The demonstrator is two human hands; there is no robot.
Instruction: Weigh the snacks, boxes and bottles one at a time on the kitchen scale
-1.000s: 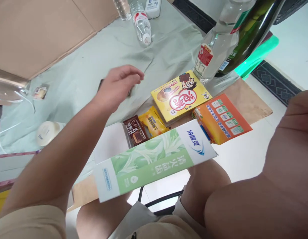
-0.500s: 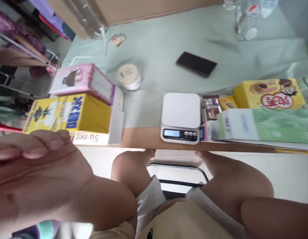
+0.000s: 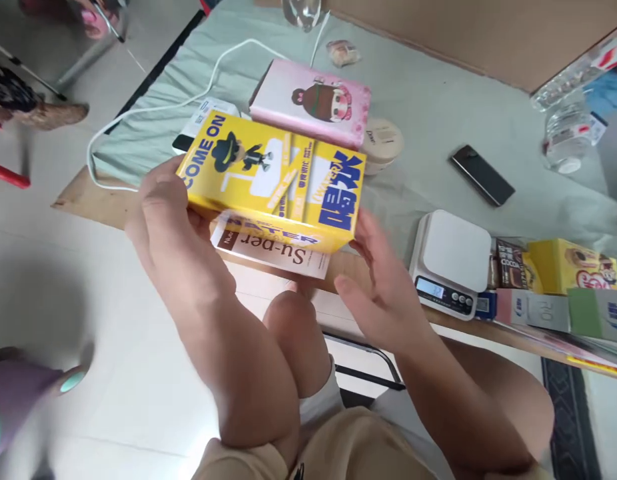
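We lift yellow box (image 3: 273, 183) off bench (image 3: 438, 113), above white box (image 3: 273, 243). Left hand (image 3: 163, 227) grips its left end; right hand (image 3: 376, 280) open at right end, contact unclear through blur. Next likely: carry to scale (image 3: 451, 263), keeping level.
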